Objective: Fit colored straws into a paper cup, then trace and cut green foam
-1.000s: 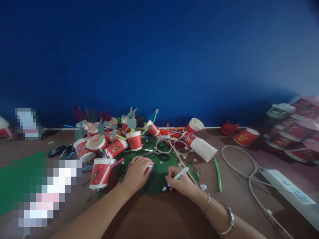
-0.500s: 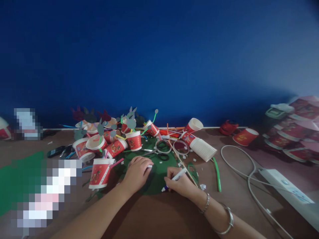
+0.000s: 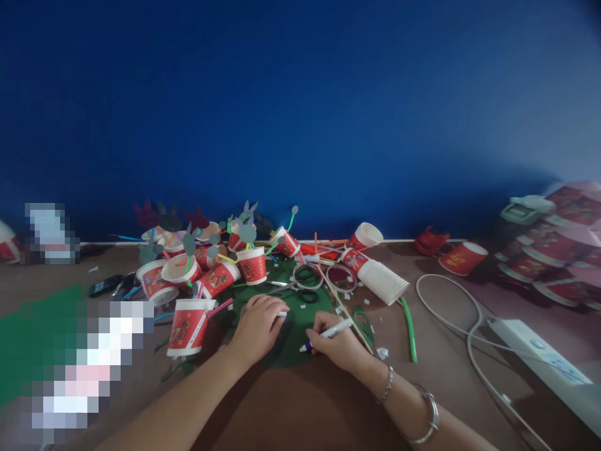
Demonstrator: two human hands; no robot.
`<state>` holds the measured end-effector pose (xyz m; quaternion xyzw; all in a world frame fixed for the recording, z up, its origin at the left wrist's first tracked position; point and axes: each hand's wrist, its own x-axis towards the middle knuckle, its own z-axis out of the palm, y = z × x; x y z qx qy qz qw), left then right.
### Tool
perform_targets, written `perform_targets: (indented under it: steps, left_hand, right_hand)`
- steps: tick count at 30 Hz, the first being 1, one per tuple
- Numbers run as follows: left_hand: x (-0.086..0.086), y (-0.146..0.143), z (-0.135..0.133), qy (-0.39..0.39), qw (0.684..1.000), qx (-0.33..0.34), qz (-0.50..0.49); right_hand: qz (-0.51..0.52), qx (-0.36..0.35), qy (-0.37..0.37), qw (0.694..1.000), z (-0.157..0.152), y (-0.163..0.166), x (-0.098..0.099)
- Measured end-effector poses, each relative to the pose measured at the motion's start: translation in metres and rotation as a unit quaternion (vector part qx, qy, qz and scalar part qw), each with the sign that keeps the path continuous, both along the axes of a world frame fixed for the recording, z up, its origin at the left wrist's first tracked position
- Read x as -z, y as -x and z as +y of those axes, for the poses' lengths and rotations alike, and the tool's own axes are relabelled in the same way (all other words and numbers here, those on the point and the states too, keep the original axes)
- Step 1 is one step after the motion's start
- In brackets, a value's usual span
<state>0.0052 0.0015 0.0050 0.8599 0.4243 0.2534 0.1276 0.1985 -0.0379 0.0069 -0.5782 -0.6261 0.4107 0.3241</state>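
My right hand (image 3: 335,341) is closed around a white marker (image 3: 335,327) with a purple collar, its pale tip pointing down-left at a dark green sheet of paper (image 3: 295,329). On the left part of that sheet lies my left hand (image 3: 260,326), fingers curled. A small white object (image 3: 282,314) sticks out by its fingertips; its kind I cannot make out. Just beyond the hands lie black-handled scissors (image 3: 307,285). A thin wooden stick (image 3: 346,311) runs behind my right hand.
Red paper cups (image 3: 190,329) with straws and paper cutouts crowd the back left. A nested cup stack (image 3: 378,275) lies at the back right, near a green straw (image 3: 409,329). Further right are a white cable (image 3: 469,338) and a power strip (image 3: 539,351). Paper scraps litter the sheet.
The marker tip has shifted slightly left and away from me over the green paper, my right hand moving with it. My left hand has stayed in place.
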Motion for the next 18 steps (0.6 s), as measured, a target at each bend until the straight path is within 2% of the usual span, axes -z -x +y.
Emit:
perform_targets:
  steps: [10, 18]
  left_hand:
    - [0.0002, 0.0001, -0.0004, 0.004, 1.000, 0.003, -0.006]
    - [0.0009, 0.0007, 0.0002, 0.003, 1.000, 0.001, -0.005]
  right_hand:
    - [-0.010, 0.038, -0.026, 0.999, 0.0030, 0.0008, 0.0001]
    - [-0.017, 0.040, -0.034, 0.998, 0.0037, 0.0022, -0.0021]
